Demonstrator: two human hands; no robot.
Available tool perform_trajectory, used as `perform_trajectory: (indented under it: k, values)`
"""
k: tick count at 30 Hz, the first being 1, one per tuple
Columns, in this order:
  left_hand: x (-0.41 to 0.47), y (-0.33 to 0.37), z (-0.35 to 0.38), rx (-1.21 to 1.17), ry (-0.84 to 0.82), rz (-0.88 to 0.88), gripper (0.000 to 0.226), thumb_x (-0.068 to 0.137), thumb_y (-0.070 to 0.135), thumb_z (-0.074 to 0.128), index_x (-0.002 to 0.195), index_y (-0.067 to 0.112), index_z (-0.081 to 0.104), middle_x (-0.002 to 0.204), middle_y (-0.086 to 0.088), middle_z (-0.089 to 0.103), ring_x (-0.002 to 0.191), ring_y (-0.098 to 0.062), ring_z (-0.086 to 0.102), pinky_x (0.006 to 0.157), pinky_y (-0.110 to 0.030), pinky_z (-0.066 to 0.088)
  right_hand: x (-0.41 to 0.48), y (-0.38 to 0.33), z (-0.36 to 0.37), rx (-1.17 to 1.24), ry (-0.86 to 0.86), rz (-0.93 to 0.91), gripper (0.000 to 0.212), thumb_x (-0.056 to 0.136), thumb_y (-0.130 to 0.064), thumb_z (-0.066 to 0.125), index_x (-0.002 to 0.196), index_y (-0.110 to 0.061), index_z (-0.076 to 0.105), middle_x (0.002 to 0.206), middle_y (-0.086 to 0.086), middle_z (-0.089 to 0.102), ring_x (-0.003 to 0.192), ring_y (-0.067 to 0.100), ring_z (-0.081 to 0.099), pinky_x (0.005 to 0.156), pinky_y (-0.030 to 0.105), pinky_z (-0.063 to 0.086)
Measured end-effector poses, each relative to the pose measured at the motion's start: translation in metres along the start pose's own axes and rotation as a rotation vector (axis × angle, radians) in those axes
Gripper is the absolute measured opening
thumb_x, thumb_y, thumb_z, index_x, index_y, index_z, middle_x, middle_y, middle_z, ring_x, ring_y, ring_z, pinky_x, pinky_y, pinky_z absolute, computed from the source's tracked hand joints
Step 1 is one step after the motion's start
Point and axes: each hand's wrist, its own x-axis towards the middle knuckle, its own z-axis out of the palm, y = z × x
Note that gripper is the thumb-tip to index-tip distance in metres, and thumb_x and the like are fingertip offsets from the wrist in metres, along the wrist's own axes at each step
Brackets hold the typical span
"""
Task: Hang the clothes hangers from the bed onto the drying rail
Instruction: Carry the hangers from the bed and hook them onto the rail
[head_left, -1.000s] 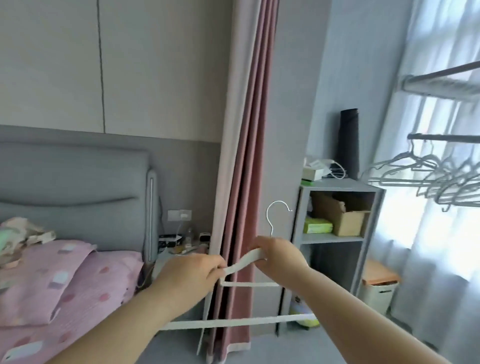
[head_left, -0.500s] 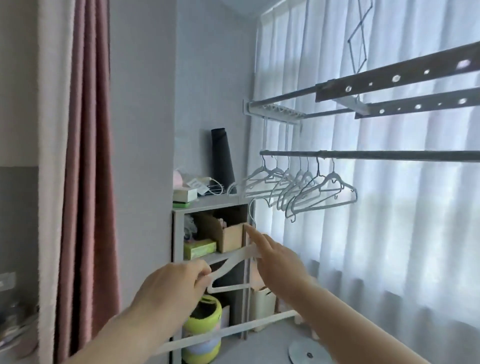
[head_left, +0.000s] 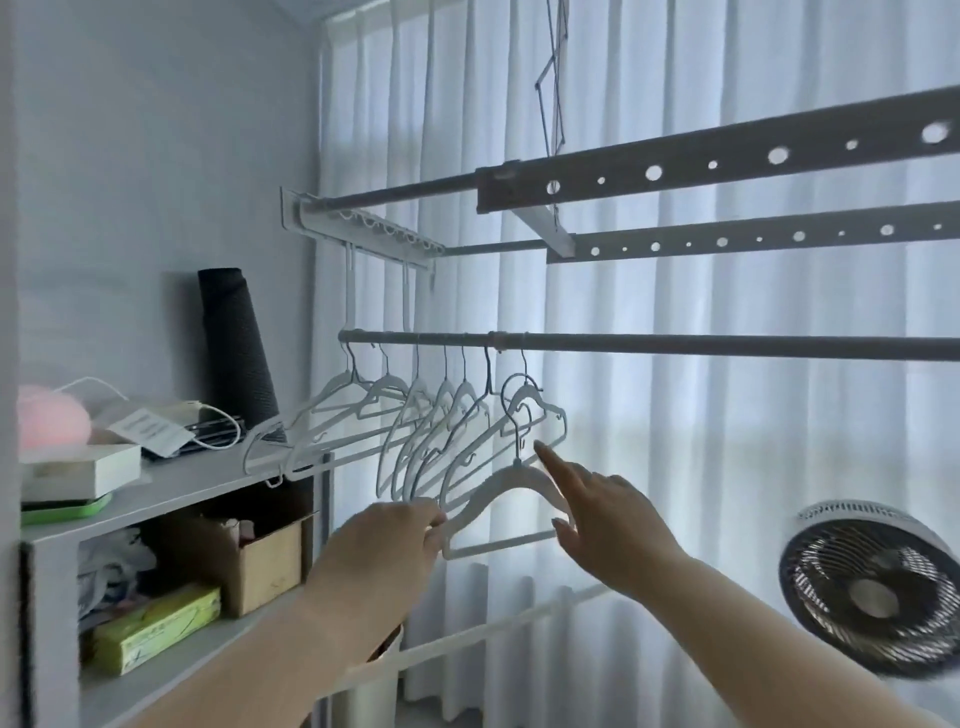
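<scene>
While the left grip (head_left: 387, 545) pinches the left end of a white hanger (head_left: 519, 472) between thumb and curled fingers, the right grip (head_left: 608, 519) is spread open at the other end. Its index finger (head_left: 558, 465) is straight along the right shoulder and its thumb touches the hanger's tip. The hanger is held upright in the air, level between both grips. Its hook is below the rail (head_left: 675, 344) and not yet on it, overlapping the nearest of the hung hangers (head_left: 415, 415).

Those hang in a close row on the rail's left part, and the right part is bare. Above the rail run two dark perforated beams (head_left: 727, 156). Below the arms a white bar (head_left: 493, 631) slants across; what it belongs to cannot be told.

White curtains (head_left: 727, 441) cover the whole window side, lit from behind. A fan (head_left: 872, 587) is at the right. Against the grey wall at the left is a shelf (head_left: 197, 483) with a black cone (head_left: 234, 343) and small boxes on top. A cardboard box (head_left: 270, 566) and a yellow-green pack (head_left: 156, 629) are on the level beneath.
</scene>
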Motion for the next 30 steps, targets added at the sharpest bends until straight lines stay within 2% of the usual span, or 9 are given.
perform_trajectory:
  k: [3,5,6,7,8,10,13,18,30]
  values:
    - [0.041,0.006,0.019,-0.061,-0.008,0.004,0.017,0.096,0.03,0.039,0.092,0.029,0.056,0.075,0.009,0.053,0.072,-0.015,0.049,0.065,-0.024,0.035,0.011,0.043,0.008,-0.147,-0.027,0.029,0.067,0.086,-0.023,0.056,0.144,-0.018,0.023,0.138,0.003,0.044,0.116,0.026,0.051,0.099,0.032,0.035]
    - [0.062,0.011,0.028,-0.142,0.003,-0.002,0.017,0.095,0.03,0.042,0.084,0.029,0.054,0.068,0.01,0.052,0.069,-0.015,0.049,0.064,-0.026,0.037,0.02,0.073,0.01,-0.277,-0.021,0.041,0.072,0.051,-0.03,0.085,0.117,-0.016,0.059,0.112,0.006,0.065,0.087,0.024,0.067,0.077,0.035,0.053]
    - [0.073,0.014,0.031,-0.179,0.007,-0.008,0.017,0.095,0.03,0.043,0.08,0.03,0.052,0.069,0.009,0.054,0.07,-0.016,0.051,0.066,-0.026,0.04,0.027,0.084,0.008,-0.352,-0.003,0.087,0.073,0.035,-0.032,0.089,0.103,-0.017,0.067,0.099,0.005,0.069,0.076,0.021,0.069,0.067,0.032,0.056]
    - [0.083,0.018,0.034,-0.206,0.017,-0.015,0.017,0.095,0.029,0.044,0.079,0.03,0.051,0.071,0.008,0.056,0.07,-0.017,0.051,0.067,-0.027,0.042,0.033,0.095,0.006,-0.373,0.024,0.129,0.072,0.034,-0.033,0.089,0.101,-0.017,0.068,0.1,0.006,0.07,0.079,0.021,0.07,0.068,0.034,0.056]
    - [0.094,0.022,0.037,-0.214,0.034,-0.019,0.017,0.095,0.028,0.043,0.08,0.03,0.051,0.074,0.006,0.057,0.071,-0.018,0.051,0.067,-0.026,0.041,0.04,0.104,0.001,-0.347,0.044,0.159,0.069,0.049,-0.032,0.085,0.113,-0.016,0.063,0.116,0.01,0.064,0.097,0.025,0.065,0.083,0.038,0.052]
    - [0.115,0.031,0.045,-0.177,0.073,-0.026,0.018,0.095,0.024,0.041,0.087,0.027,0.056,0.082,0.003,0.059,0.076,-0.019,0.049,0.066,-0.025,0.035,0.052,0.125,-0.006,-0.29,0.059,0.185,0.06,0.086,-0.027,0.057,0.139,-0.017,0.033,0.148,0.007,0.03,0.133,0.023,0.034,0.11,0.035,0.025]
    - [0.147,0.046,0.057,-0.108,0.103,-0.035,0.023,0.095,0.018,0.04,0.101,0.016,0.062,0.098,-0.006,0.066,0.086,-0.024,0.053,0.068,-0.025,0.034,0.072,0.155,-0.014,-0.306,0.091,0.218,0.056,0.094,-0.026,0.041,0.144,-0.02,0.016,0.154,0.0,0.008,0.141,0.02,0.012,0.115,0.031,0.007]
    - [0.192,0.065,0.077,-0.001,0.186,-0.064,0.025,0.094,0.014,0.039,0.101,0.01,0.062,0.088,-0.006,0.057,0.079,-0.023,0.05,0.068,-0.027,0.037,0.096,0.195,-0.021,-0.351,0.11,0.195,0.056,0.094,-0.026,0.04,0.144,-0.019,0.016,0.154,0.003,0.011,0.141,0.023,0.011,0.116,0.036,0.005]
    - [0.22,0.063,0.119,0.115,0.098,-0.177,0.025,0.092,0.01,0.041,0.099,0.012,0.065,0.105,-0.011,0.066,0.098,-0.028,0.06,0.07,-0.025,0.037,0.115,0.225,-0.008,-0.297,0.22,0.127,0.053,0.092,-0.02,0.043,0.141,-0.016,0.022,0.153,0.004,0.017,0.141,0.024,0.012,0.116,0.041,-0.001]
